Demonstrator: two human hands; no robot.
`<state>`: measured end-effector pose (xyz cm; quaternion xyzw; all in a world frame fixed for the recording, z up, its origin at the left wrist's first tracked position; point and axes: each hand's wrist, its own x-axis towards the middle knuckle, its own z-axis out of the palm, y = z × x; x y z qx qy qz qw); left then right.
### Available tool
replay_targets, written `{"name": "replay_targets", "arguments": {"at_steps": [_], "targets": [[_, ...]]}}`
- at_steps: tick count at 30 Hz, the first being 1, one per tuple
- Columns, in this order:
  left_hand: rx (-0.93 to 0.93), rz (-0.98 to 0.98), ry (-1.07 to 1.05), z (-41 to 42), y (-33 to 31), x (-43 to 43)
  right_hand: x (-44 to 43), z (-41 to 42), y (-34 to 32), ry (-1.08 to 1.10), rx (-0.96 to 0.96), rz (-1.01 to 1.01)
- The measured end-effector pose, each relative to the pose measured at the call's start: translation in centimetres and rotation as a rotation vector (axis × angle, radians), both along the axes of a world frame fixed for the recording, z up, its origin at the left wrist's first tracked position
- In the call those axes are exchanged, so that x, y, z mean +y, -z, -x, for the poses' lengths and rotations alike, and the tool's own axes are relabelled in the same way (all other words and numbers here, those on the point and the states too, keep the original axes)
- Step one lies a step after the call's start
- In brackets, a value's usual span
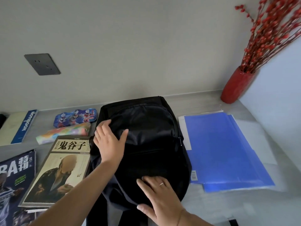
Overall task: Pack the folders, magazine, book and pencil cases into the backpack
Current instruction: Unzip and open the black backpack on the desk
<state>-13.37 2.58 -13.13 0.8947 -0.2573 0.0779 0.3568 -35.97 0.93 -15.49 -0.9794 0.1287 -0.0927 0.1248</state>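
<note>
A black backpack [149, 141] lies flat on the grey table, zipped shut. My left hand [110, 142] rests flat on its upper left part, fingers spread. My right hand [160, 195] presses on its lower edge, holding nothing. Blue folders [224, 149] lie stacked to the right of the backpack. To the left are a tan book [60, 170] with a portrait cover, a basketball magazine [14, 185], a blue cartoon pencil case [75, 117] and a pastel pencil case [63, 133].
A notebook [17, 128] with a blue spine lies at the far left. A red vase [236, 86] with red berry branches stands in the back right corner. A grey wall socket [42, 64] is on the wall.
</note>
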Motion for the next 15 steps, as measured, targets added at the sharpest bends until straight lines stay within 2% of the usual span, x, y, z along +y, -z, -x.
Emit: {"name": "replay_targets", "arguments": {"at_steps": [3,6,8,10,12,15], "targets": [[-0.157,-0.001,0.298,4.9,-0.2,-1.2,-3.9,1.3,-0.8,0.196,-0.185,-0.112],[-0.09,-0.017,0.604,9.7,-0.3,-4.0,-10.3,2.3,-0.5,0.564,-0.232,-0.193],[0.115,0.023,0.762,12.9,-0.2,-6.5,-15.3,3.7,0.4,0.792,-0.137,-0.225],[0.377,0.032,0.799,15.5,-0.1,-9.0,-19.5,5.3,1.4,0.967,0.006,-0.256],[0.609,0.0,0.731,17.9,0.0,-12.4,-23.2,7.7,2.2,1.1,0.111,-0.303],[0.809,-0.124,0.584,18.8,1.1,-16.1,-26.8,10.2,2.6,1.202,0.201,-0.361]]}}
